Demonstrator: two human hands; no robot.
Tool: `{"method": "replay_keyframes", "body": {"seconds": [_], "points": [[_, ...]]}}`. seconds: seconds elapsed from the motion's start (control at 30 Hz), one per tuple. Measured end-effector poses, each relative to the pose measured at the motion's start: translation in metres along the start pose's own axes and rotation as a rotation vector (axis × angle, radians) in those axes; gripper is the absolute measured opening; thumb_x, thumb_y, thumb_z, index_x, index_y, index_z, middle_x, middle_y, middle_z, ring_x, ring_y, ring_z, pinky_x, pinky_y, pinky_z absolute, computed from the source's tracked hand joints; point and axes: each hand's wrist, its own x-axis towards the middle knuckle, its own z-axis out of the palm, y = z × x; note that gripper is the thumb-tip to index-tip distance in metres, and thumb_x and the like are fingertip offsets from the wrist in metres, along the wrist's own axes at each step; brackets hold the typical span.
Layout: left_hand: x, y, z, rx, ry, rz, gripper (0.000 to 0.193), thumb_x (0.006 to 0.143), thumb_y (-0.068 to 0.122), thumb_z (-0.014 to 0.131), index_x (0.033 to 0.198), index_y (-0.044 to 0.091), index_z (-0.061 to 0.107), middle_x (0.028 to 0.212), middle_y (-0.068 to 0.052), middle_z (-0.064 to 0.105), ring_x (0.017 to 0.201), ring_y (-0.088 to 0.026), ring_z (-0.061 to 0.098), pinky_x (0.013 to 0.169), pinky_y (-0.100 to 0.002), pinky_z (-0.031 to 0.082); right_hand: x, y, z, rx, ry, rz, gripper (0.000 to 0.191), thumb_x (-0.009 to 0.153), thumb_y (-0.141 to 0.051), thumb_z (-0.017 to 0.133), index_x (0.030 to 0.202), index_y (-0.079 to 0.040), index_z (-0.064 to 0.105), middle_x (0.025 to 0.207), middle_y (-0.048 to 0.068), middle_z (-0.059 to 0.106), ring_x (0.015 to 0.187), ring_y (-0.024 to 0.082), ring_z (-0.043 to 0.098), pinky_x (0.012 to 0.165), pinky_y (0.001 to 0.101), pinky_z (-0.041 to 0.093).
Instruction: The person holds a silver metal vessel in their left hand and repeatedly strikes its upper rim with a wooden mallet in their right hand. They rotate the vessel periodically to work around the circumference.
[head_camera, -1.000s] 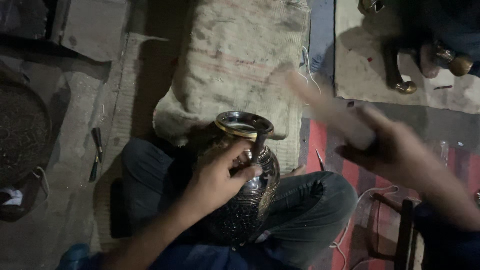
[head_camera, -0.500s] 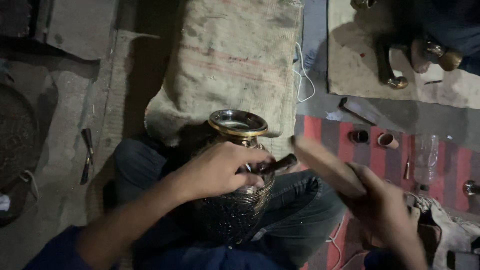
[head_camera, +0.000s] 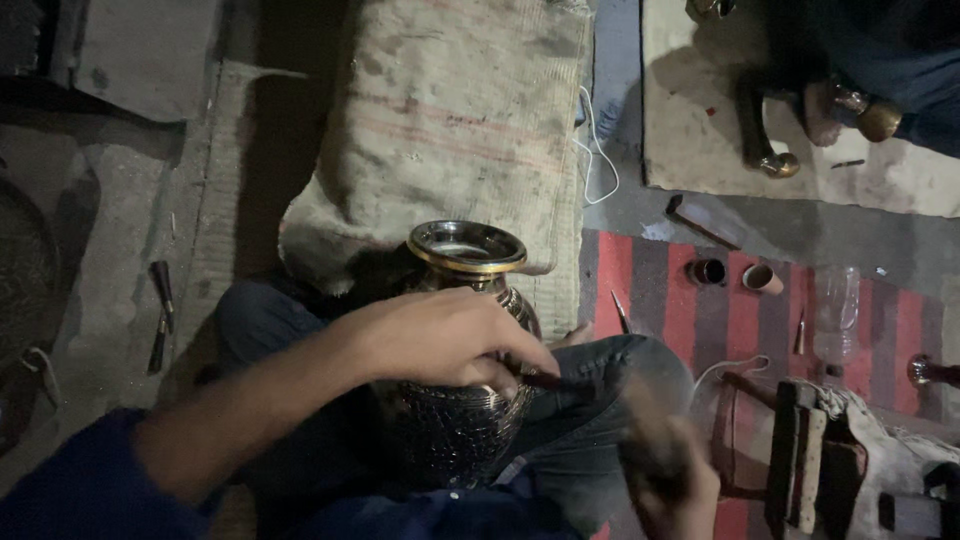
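Left hand (head_camera: 440, 335) stayed draped over engraved brass vase (head_camera: 462, 400) on the lap, fingers pinching a thin chisel (head_camera: 548, 380) against its shoulder | right hand (head_camera: 668, 478) had dropped low-right, blurred, fist wrapped round a mallet (head_camera: 640, 425) | burlap sack (head_camera: 450, 130) behind vase.

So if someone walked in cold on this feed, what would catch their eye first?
The engraved metal vase with its gold-rimmed mouth, upright in the person's lap at centre. The left hand lies across its shoulder pinching a thin dark tool, while the right hand is a blur at lower right. Behind the vase lies a burlap sack.
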Motion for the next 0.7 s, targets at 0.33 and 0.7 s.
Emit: {"method": "replay_keyframes", "body": {"seconds": [0.33, 0.7], "points": [[-0.052, 0.006, 0.025, -0.123, 0.222, -0.013, 0.033, 0.090, 0.017, 0.069, 0.123, 0.016, 0.069, 0.093, -0.004, 0.074, 0.076, -0.019, 0.071, 0.069, -0.036, 0.054, 0.012, 0.025, -0.008, 0.011, -0.079, 0.441, 0.066, 0.074, 0.004, 0.078, 0.134, -0.003, 0.050, 0.096, 0.017, 0.068, 0.084, 0.027, 0.068, 0.072, 0.0395, 0.055], [-0.119, -0.017, 0.138, -0.714, 0.632, -0.230, 0.031, 0.091, 0.016, 0.068, 0.122, 0.012, 0.068, 0.094, -0.005, 0.074, 0.079, -0.019, 0.071, 0.072, -0.035, 0.054, 0.043, 0.023, 0.023, 0.057, -0.294, 0.393, 0.057, 0.078, -0.008, 0.082, 0.129, -0.006, 0.057, 0.104, 0.009, 0.070, 0.095, 0.017, 0.065, 0.082, 0.0311, 0.053]]}}
